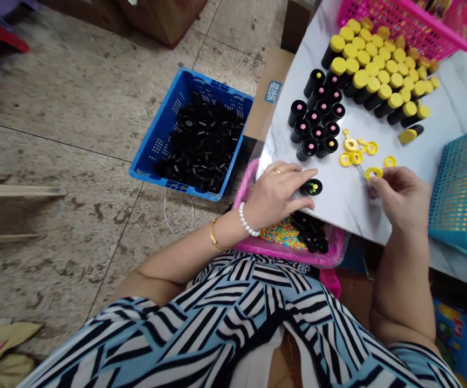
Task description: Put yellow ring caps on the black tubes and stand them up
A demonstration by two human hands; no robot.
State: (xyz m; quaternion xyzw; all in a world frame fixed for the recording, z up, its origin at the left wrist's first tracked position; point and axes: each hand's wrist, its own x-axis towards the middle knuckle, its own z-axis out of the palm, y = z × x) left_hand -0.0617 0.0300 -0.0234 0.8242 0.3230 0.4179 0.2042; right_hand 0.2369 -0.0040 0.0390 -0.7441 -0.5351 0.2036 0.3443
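Note:
My left hand has its thumb and forefinger round a small black tube standing on the table, with yellow and green beads in its open mouth. Between thumb and fingertips my right hand pinches a yellow ring-shaped cap, to the right of that tube. Several loose yellow rings and small yellow pieces lie just beyond. Farther back stands a cluster of open black tubes, pink or yellow knobs showing in their mouths. Behind them are rows of black tubes with yellow caps.
A pink tray of coloured beads and black tubes sits below the table edge. On the floor, a blue crate holds many black parts. A pink basket stands at the back, a teal basket on the right.

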